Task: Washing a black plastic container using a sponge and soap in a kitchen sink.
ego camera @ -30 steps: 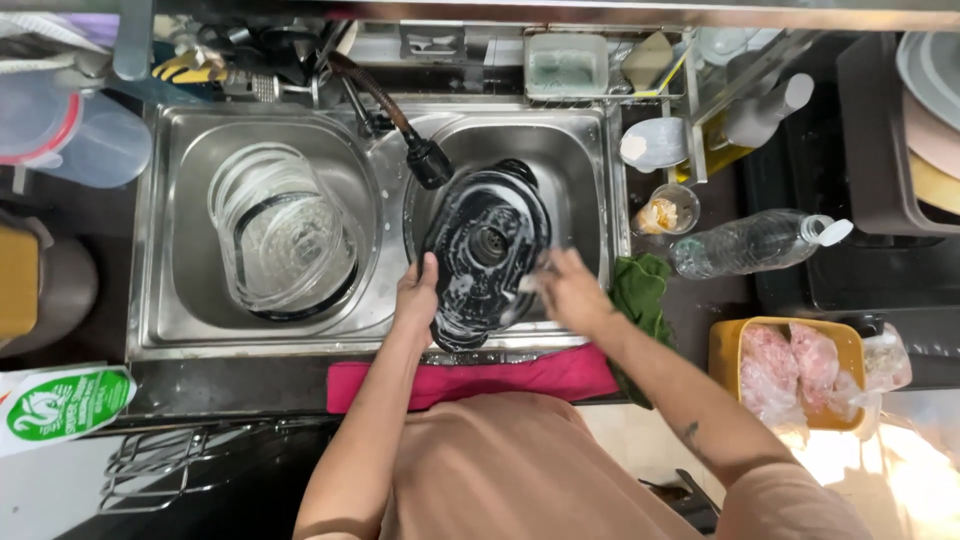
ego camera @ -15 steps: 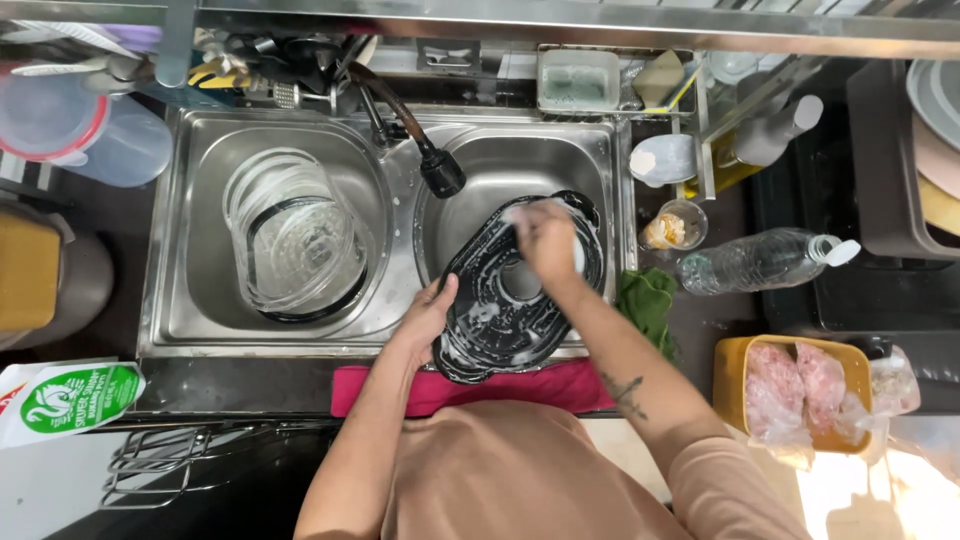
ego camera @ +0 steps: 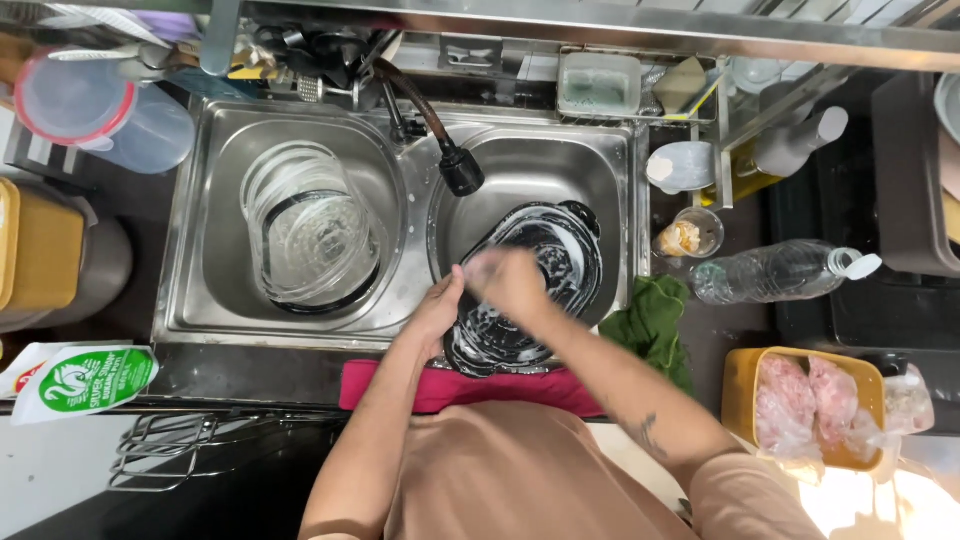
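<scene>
A black oval pan (ego camera: 572, 252), wet and soapy, lies tilted in the right basin of a steel double sink (ego camera: 625, 180). My left hand (ego camera: 438, 305) grips the pan's left rim. My right hand (ego camera: 510, 282) is blurred with motion and presses on the pan's inside near its left-centre. A pale smear shows at its fingertips, and I cannot make out whether it holds anything. The black spray head of the faucet (ego camera: 462, 170) hangs just above the pan's far left edge.
Stacked clear glass bowls (ego camera: 310, 235) fill the left basin. A pink cloth (ego camera: 400, 387) lies on the front edge and a green cloth (ego camera: 652, 320) beside the basin. On the right are a plastic bottle (ego camera: 770, 272), a small glass (ego camera: 686, 236) and a yellow tray of bagged meat (ego camera: 742, 392).
My right hand went from the pan's near right side to its far rim, then back to the left-centre. The pan shifted slightly. My left hand stayed on the left rim.
</scene>
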